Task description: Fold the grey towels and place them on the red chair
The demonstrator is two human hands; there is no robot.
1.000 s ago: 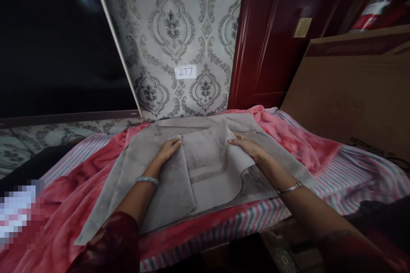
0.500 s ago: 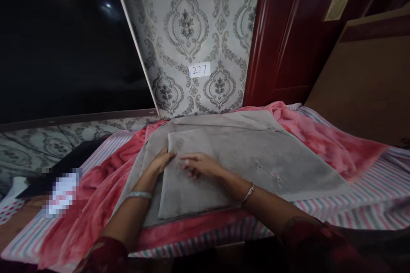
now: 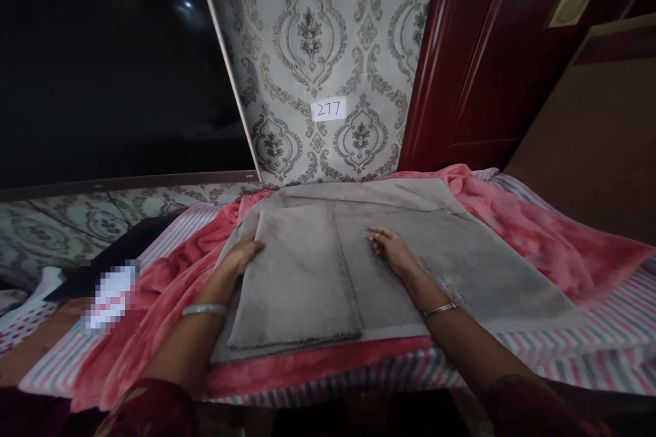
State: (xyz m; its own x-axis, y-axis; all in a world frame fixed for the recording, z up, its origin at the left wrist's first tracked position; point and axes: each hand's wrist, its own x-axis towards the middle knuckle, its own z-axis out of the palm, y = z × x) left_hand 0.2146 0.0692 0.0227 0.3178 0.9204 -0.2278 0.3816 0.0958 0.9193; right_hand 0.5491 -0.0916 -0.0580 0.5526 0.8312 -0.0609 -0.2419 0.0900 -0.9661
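The right hand point(image 3: 392, 250), which a moment ago lay close beside the left hand point(image 3: 240, 256), has slid rightward across the grey mat point(image 3: 476, 266) and now rests flat near its middle, leaving a folded flap point(image 3: 300, 280) lying flat between them.

The left hand's point(image 3: 240, 256) fingertips are slipping out of sight under the folded mat's point(image 3: 302, 273) edge. A pixelated patch point(image 3: 110, 293) is masking something on the bed's left side. The box point(image 3: 599, 130) is running off the right edge. Both forearms are disappearing at the bottom edge.
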